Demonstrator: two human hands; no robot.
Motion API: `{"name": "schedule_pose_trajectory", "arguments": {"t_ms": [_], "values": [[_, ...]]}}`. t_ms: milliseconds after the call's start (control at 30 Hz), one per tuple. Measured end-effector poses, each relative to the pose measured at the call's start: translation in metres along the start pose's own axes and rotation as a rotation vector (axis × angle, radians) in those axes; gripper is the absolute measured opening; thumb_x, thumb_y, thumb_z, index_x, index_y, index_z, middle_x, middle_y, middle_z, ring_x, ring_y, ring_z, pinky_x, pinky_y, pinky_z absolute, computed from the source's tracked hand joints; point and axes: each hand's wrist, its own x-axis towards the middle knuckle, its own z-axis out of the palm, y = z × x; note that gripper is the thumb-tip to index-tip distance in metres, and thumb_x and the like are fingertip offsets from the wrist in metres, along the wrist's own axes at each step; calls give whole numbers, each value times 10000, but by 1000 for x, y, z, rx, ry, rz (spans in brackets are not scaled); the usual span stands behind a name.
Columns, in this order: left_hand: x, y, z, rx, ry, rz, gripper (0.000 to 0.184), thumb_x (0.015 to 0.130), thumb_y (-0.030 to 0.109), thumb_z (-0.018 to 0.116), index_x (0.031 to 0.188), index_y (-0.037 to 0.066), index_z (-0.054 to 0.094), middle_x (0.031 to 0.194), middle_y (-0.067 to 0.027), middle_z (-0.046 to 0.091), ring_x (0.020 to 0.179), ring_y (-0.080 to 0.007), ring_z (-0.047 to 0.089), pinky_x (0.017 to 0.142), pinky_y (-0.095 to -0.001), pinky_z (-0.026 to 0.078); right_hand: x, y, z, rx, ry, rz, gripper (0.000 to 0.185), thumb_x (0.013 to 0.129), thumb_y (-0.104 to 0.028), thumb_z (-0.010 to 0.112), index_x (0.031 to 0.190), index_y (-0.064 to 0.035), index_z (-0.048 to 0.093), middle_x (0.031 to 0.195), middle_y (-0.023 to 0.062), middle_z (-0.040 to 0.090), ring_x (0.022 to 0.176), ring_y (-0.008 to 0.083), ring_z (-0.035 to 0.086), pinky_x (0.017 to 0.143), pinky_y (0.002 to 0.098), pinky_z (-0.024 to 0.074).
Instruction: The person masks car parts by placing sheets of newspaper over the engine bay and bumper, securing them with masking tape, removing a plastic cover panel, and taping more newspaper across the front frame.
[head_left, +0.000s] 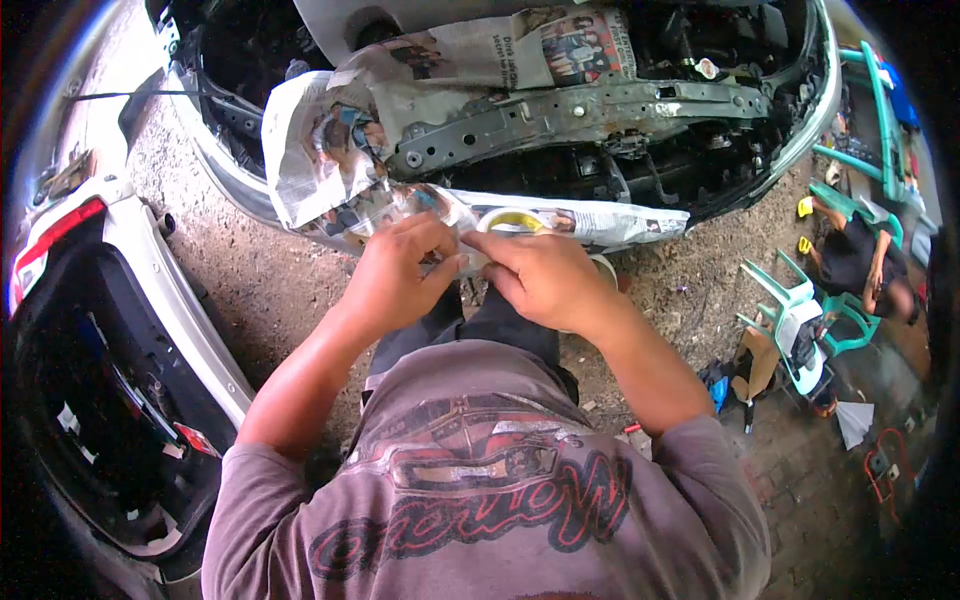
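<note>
Newspaper sheets (450,60) cover part of the front end of a car, over and below a grey metal crossbar (560,112). My left hand (408,262) is closed at the lower edge of the newspaper, its fingers curled against the paper. Close beside it, my right hand (545,272) has its fingers pressed together on the same edge. A roll of tape (512,220), pale with a yellow inner ring, sits just above my right hand, against the newspaper. What lies between my fingertips is too small to make out.
A white car panel (165,290) stands at the left. Green plastic chairs (785,300) are at the right, near a seated person (865,260) in dark clothes. Rough ground (660,300) shows below the car. A red cable (880,470) lies at the lower right.
</note>
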Motion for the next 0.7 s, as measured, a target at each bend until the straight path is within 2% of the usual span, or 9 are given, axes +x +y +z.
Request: {"name": "schedule_pose_trajectory", "arguments": {"t_ms": [133, 267, 333, 367, 400, 467, 533, 633, 700], "values": [[0, 3, 8, -18, 58, -16, 150, 840, 72, 817, 848, 8, 681, 848, -130, 700, 811, -263, 698, 745, -381, 549, 1, 21, 20, -142, 124, 81, 229, 974, -132, 660, 1191, -130, 735, 1028, 144, 773, 913, 384, 738, 745, 503, 572], [12, 13, 7, -69, 128, -107, 116, 864, 58, 796, 855, 13, 690, 834, -127, 696, 783, -228, 694, 730, -354, 544, 13, 29, 17, -110, 286, 14, 146, 970, -98, 660, 1093, -107, 737, 966, 148, 762, 847, 352, 749, 702, 462, 573], [21, 20, 7, -23, 213, -106, 143, 877, 104, 799, 877, 0, 701, 870, -152, 713, 775, -279, 709, 716, -384, 555, 20, 23, 9, 220, 332, 299, 144, 962, -24, 626, 1053, -75, 725, 892, 131, 751, 759, 290, 744, 684, 408, 562], [24, 19, 4, -20, 213, -103, 143, 877, 104, 799, 877, 0, 701, 870, -152, 713, 775, -279, 709, 716, -384, 555, 27, 43, 21, 262, 537, 133, 170, 961, 10, 579, 1028, -47, 725, 819, 108, 728, 670, 220, 701, 644, 367, 540], [27, 16, -1, -95, 350, -110, 155, 893, 120, 801, 870, 1, 703, 862, -126, 720, 770, -230, 703, 700, -360, 547, 31, 80, 12, 262, 669, 253, 194, 946, 17, 566, 997, -46, 742, 808, 83, 727, 632, 160, 660, 596, 318, 515], [34, -7, -24, -257, 423, -176, 197, 948, 167, 783, 877, -5, 719, 859, -68, 726, 777, -126, 684, 693, -309, 537, 23, 140, -35, 652, 971, 590, 177, 992, -64, 592, 1067, -79, 752, 813, 28, 705, 627, 72, 583, 562, 220, 452], [45, -7, -43, -297, 171, -241, 140, 1005, 128, 722, 965, -6, 711, 923, -60, 717, 794, -121, 657, 756, -268, 520, 11, 160, -59, 754, 777, 384, 286, 1026, -221, 665, 1249, -44, 691, 984, 65, 734, 754, 86, 631, 644, 234, 488], [80, -7, -16, -577, 126, -307, 197, 1005, 193, 738, 1035, 0, 713, 905, -50, 729, 782, -102, 654, 714, -256, 514, 37, 107, -49, 863, 530, 210, 572, 968, -142, 736, 1475, -26, 497, 1168, 95, 740, 1000, 144, 673, 825, 284, 533], [115, -6, 1, -540, 146, -215, 219, 983, 218, 771, 1009, 5, 725, 901, -43, 734, 761, -99, 652, 703, -258, 522, 65, 103, -41, 926, 558, 151, 572, 924, -80, 761, 1443, -35, 524, 1145, 84, 740, 971, 138, 679, 825, 282, 543]]}}
